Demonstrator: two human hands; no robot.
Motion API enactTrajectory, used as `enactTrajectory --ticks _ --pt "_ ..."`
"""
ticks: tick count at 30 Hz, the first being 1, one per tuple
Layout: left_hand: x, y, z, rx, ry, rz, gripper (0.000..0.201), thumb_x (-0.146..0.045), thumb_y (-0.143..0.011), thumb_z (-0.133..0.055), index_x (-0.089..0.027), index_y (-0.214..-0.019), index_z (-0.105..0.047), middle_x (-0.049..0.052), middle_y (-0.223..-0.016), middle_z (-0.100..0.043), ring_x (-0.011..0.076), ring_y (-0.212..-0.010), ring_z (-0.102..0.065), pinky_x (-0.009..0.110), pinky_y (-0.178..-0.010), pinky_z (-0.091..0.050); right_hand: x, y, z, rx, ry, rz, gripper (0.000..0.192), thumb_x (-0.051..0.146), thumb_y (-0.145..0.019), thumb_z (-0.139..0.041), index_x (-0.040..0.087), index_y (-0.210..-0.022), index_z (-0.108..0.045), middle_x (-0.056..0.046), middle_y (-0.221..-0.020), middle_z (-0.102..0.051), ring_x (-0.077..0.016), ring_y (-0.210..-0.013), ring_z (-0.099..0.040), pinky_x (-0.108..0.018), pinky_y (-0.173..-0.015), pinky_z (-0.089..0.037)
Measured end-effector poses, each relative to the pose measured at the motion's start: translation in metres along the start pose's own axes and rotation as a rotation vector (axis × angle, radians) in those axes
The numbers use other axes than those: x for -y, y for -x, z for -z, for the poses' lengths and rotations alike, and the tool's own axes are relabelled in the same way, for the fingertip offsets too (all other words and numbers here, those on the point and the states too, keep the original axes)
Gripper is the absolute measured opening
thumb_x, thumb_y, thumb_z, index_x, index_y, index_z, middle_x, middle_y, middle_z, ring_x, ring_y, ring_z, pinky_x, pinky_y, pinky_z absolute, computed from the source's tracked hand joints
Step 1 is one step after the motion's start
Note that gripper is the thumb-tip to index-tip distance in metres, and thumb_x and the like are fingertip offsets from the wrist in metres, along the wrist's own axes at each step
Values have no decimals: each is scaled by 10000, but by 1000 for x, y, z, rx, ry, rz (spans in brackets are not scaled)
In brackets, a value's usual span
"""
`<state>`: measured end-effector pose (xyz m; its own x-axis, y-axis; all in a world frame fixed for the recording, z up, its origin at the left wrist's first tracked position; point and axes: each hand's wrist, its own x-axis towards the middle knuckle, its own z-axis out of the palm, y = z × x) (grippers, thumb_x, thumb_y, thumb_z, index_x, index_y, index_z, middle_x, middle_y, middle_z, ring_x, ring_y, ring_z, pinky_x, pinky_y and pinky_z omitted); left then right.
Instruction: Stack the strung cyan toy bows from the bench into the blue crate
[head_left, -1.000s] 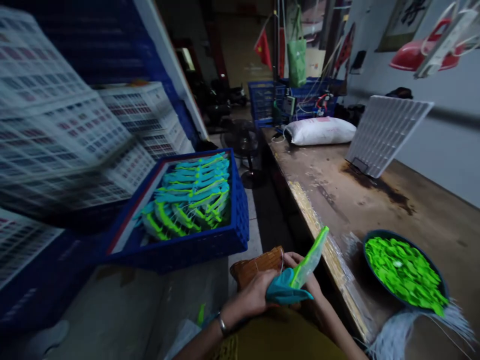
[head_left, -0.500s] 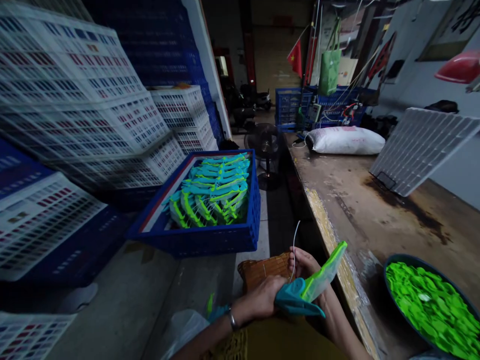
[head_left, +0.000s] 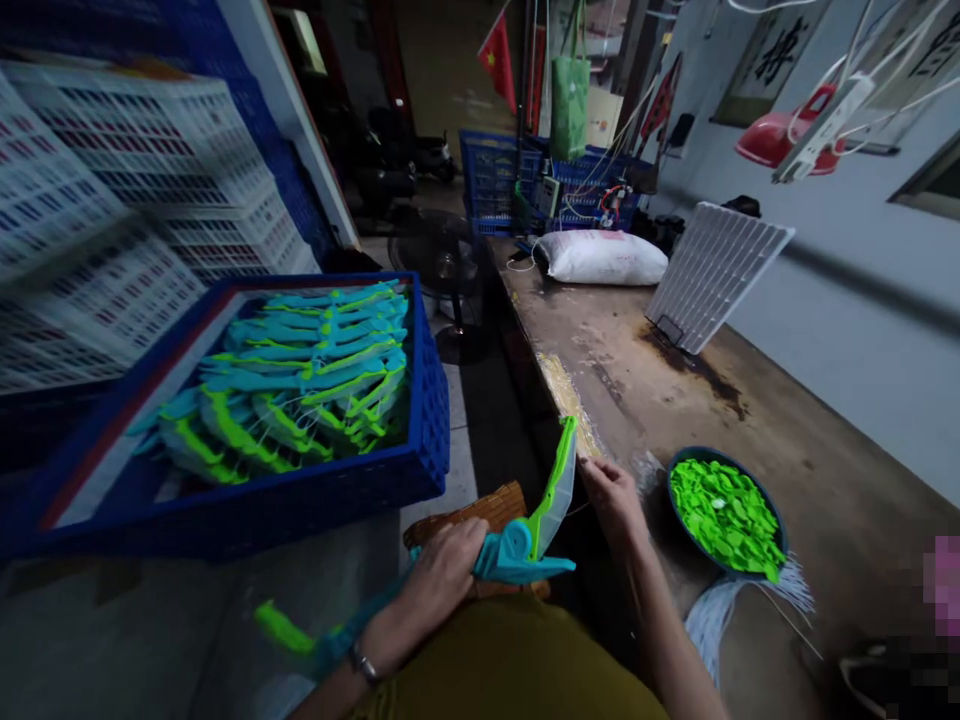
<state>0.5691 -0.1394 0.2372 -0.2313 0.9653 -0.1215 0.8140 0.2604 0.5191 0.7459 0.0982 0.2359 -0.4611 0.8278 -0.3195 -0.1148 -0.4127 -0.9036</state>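
Note:
My left hand [head_left: 448, 568] is wrapped round a long teal plastic piece [head_left: 517, 553] above my lap. From its near end a bright green arm with a whitish, see-through panel [head_left: 555, 500] stands up at a slant. The other end of the piece runs under my left forearm to a green tip [head_left: 283, 628] at the lower left, blurred. My right hand [head_left: 616, 497] is closed in a pinch just right of the panel. A thin pale cord, faint here, runs from the piece toward its fingers; the fingertips are partly hidden.
A blue crate [head_left: 431, 430] full of similar teal and green pieces stands at left. On the wooden table [head_left: 600, 380] are a bowl [head_left: 780, 540] of green parts, a bundle of white cords [head_left: 709, 625], a white sack [head_left: 604, 257] and a grid panel [head_left: 720, 275]. White crates [head_left: 232, 190] are stacked behind.
My view has swung right. My right hand, earlier behind the piece with the white cord upright in its fingers, has moved out to the right. The left hand keeps its hold.

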Motion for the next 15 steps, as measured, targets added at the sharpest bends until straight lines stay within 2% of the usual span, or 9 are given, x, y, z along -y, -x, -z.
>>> enactTrajectory --ticks 2,4,6,8,11,15 --pt "1 0 -1 -1 -68 5 425 32 -793 -376 -182 -1054 -633 120 -1094 -711 346 -1089 -668 465 -980 -462 19 9 20 -79 223 167 554 593 -605 -945 133 -859 -770 -5 -698 -625 -87 -601 -452 -227 -578 -351" --pt "2 -2 -6 13 -87 9 421 3 -821 -406 -176 -1100 -665 128 -1112 -713 368 -1107 -676 482 -1002 -459 36 22 31 -120 430 361 503 634 -728 -856 143 -809 -779 -35 -751 -648 -125 -676 -515 -263 -661 -419" --pt "3 -3 -12 15 -87 6 388 -21 -856 -399 -182 -1066 -682 127 -1051 -710 367 -1038 -686 490 -957 -461 47 37 33 -143 599 562 468 624 -867 -747 162 -814 -802 -42 -761 -619 -142 -713 -528 -275 -694 -435" --pt "2 -5 -18 3 -99 -1 374 -37 -899 -353 -190 -998 -679 122 -973 -703 352 -942 -681 483 -888 -457 52 49 31 -160 749 692 450 591 -968 -649 188 -913 -841 -36 -752 -569 -139 -696 -510 -267 -664 -415" --pt "1 -7 -23 28 -179 -12 371 -29 -916 -344 -197 -956 -672 102 -920 -708 315 -871 -677 440 -832 -449 52 60 27 -129 900 696 443 560 -1032 -580 217 -1103 -851 -45 -781 -605 -146 -693 -551 -263 -659 -420" --pt "-2 -11 -26 89 -341 -57 363 -1 -888 -399 -186 -989 -695 81 -934 -737 273 -878 -712 377 -804 -466 50 62 28 -62 861 624 376 479 -1047 -585 253 -1234 -820 -82 -1086 -770 -218 -944 -706 -297 -838 -530"
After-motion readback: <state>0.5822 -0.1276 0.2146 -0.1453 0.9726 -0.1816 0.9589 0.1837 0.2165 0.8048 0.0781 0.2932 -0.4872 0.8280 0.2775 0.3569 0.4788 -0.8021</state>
